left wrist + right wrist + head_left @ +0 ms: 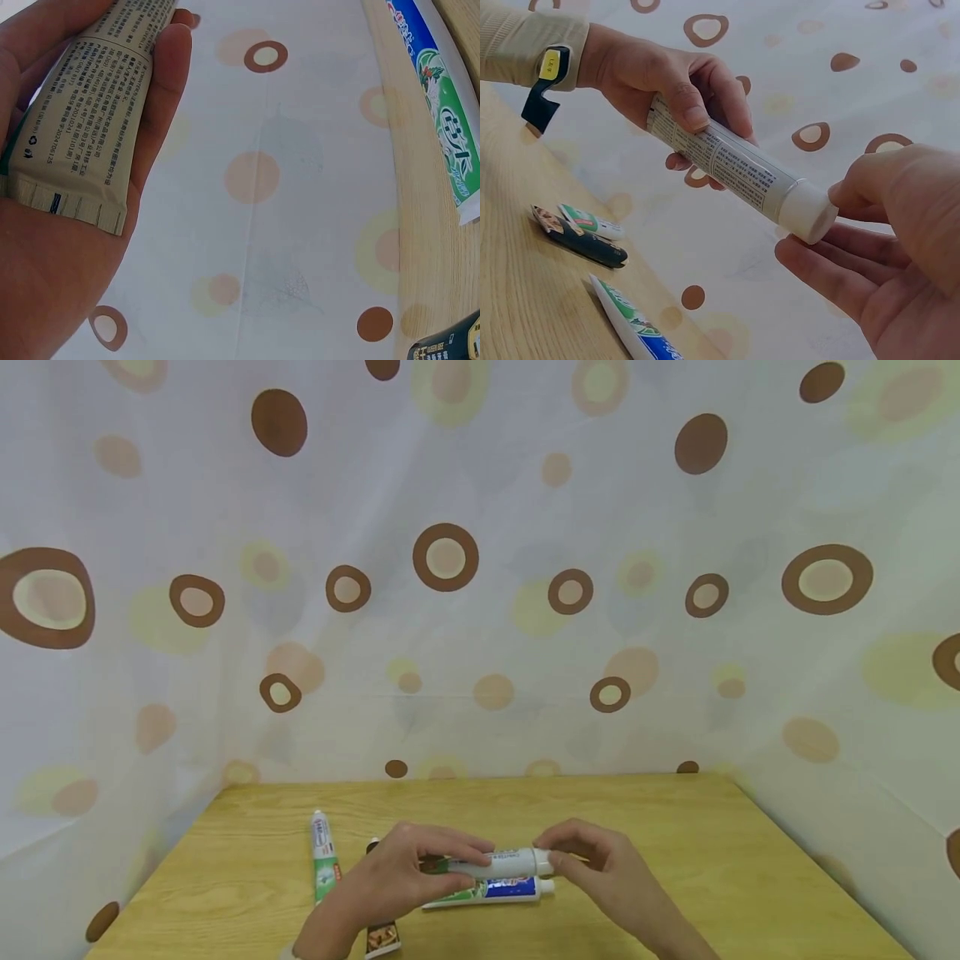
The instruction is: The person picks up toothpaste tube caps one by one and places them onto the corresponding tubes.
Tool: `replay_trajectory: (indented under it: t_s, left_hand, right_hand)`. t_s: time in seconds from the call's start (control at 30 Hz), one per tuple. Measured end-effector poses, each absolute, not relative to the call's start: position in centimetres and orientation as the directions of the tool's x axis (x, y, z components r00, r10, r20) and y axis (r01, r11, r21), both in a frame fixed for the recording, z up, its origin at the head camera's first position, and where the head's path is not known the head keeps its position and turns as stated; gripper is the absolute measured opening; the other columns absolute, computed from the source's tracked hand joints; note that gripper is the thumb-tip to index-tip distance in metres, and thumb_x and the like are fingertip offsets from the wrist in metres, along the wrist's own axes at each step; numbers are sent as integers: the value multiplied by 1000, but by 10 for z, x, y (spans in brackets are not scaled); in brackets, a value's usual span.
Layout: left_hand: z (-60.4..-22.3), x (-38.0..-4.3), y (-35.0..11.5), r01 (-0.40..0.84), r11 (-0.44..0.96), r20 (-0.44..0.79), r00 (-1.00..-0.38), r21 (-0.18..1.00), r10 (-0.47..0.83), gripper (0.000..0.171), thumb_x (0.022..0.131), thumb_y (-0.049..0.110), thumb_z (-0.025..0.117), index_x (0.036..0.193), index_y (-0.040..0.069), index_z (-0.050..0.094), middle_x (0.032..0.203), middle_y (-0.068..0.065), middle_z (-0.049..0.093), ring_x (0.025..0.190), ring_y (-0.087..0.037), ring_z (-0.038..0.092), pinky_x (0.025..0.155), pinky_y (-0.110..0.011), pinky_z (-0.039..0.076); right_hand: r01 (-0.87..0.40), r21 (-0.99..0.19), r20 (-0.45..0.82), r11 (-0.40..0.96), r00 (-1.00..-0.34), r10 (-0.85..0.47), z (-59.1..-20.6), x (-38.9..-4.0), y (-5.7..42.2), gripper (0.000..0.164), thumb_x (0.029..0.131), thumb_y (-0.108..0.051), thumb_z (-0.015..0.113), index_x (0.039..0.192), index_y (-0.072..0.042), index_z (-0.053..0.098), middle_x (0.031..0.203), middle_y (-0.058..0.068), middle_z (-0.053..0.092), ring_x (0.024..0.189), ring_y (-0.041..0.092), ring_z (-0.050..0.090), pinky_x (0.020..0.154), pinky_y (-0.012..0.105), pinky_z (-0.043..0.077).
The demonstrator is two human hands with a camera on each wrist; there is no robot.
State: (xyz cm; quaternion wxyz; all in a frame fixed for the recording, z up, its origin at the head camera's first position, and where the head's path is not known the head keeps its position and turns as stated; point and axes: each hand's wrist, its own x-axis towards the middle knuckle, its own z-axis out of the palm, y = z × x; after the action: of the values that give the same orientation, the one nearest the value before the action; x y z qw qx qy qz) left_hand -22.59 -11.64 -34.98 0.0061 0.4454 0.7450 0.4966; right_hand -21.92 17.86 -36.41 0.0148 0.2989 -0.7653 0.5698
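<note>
Head view, with 12 o'clock pointing away from you: you held a pale capped tube (pixel 510 862) lengthwise between your two hands, its white cap (pixel 542 861) toward 3 o'clock and its flat crimped end toward 9 o'clock. Your left grip (pixel 408 868) was clamped on the body of this tube, the thumb on one side and the fingers on the other; the left wrist view showed the crimped end lying against your palm, below close lines of print. Your right grip (pixel 607 868), at 3 o'clock of the tube, was clamped on the cap, pinching it between thumb and fingers. The right wrist view showed the tube raised clear of the wood-grained bench (pixel 660 822). A blue-and-green tube (pixel 513 888) lay on the bench just to the 6 o'clock side of the held one as you saw it, its own cap also toward 3 o'clock. At 9 o'clock of your left grip lay a white-and-green tube (pixel 322 852), its capped end toward 12 o'clock. A dark tube (pixel 382 937) ran roughly from 12 to 6 o'clock, its middle hidden from you by your left arm and hand. A spotted curtain (pixel 480 635) stood at 12 o'clock beyond the bench. Your left sleeve (pixel 559 45) bore a black strap (pixel 540 109) with a yellow label (pixel 550 64).
</note>
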Motion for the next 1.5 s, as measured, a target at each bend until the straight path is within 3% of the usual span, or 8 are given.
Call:
replay_trajectory:
  t_s: [0.4, 0.67, 0.8, 0.97, 1.13, 1.4, 1.5]
  left_hand:
    - [-351, -226, -117, 674, 107, 445, -589, 731, 675, 26, 94, 20, 68, 119, 12, 73, 128, -10, 69, 107, -10, 69, 75, -27, 59]
    - [-350, -224, -117, 674, 122, 438, -596, 729, 673, 26, 94, 20, 69, 118, 13, 73, 128, -10, 68, 109, -10, 68, 76, -26, 59]
    - [-350, -223, -117, 678, 121, 442, -592, 725, 674, 26, 94, 21, 68, 119, 13, 73, 128, -9, 69, 109, -10, 68, 76, -26, 59]
    - [-351, -224, -117, 672, 107, 443, -590, 733, 675, 27, 94, 19, 68, 119, 11, 73, 128, -9, 68, 109, -11, 68, 77, -27, 59]
    - [-351, -225, -116, 678, 111, 443, -585, 726, 679, 26, 94, 20, 68, 118, 13, 73, 128, -10, 69, 109, -11, 68, 77, -27, 59]
    - [-349, -224, -114, 652, 146, 410, -618, 744, 671, 25, 93, 19, 70, 117, 17, 74, 128, -5, 69, 109, -10, 68, 77, -26, 59]
    - [-349, -224, -113, 657, 141, 414, -612, 741, 674, 25, 93, 19, 69, 117, 16, 74, 128, -8, 69, 109, -10, 68, 77, -26, 59]
  right_hand:
    - [-491, -860, 386, 138, -803, -454, -365, -218, 178, 21, 98, -14, 62, 116, -3, 65, 118, 15, 66, 107, 12, 66, 88, 30, 57]
    - [-419, -891, 307, 174, -839, -450, -363, -218, 178, 24, 102, -20, 56, 116, -3, 64, 116, 20, 65, 92, 20, 72, 84, 32, 59]
    - [-417, -887, 297, 198, -844, -446, -364, -218, 178, 24, 101, -21, 57, 117, -4, 64, 117, 18, 66, 98, 16, 70, 86, 28, 57]
    - [-477, -864, 357, 163, -806, -472, -365, -219, 178, 22, 99, -16, 61, 118, -5, 64, 118, 16, 66, 106, 12, 66, 88, 29, 57]
    - [-478, -869, 363, 125, -790, -494, -365, -219, 178, 21, 99, -13, 59, 117, -3, 62, 115, 16, 65, 97, 17, 69, 85, 31, 58]
    - [-423, -900, 324, 101, -807, -493, -364, -218, 178, 25, 104, -16, 52, 117, 4, 61, 113, 24, 63, 91, 36, 71, 83, 41, 59]
    - [-399, -910, 300, 110, -819, -489, -363, -218, 178, 27, 103, -18, 53, 117, 4, 60, 113, 25, 63, 89, 37, 71, 82, 41, 59]
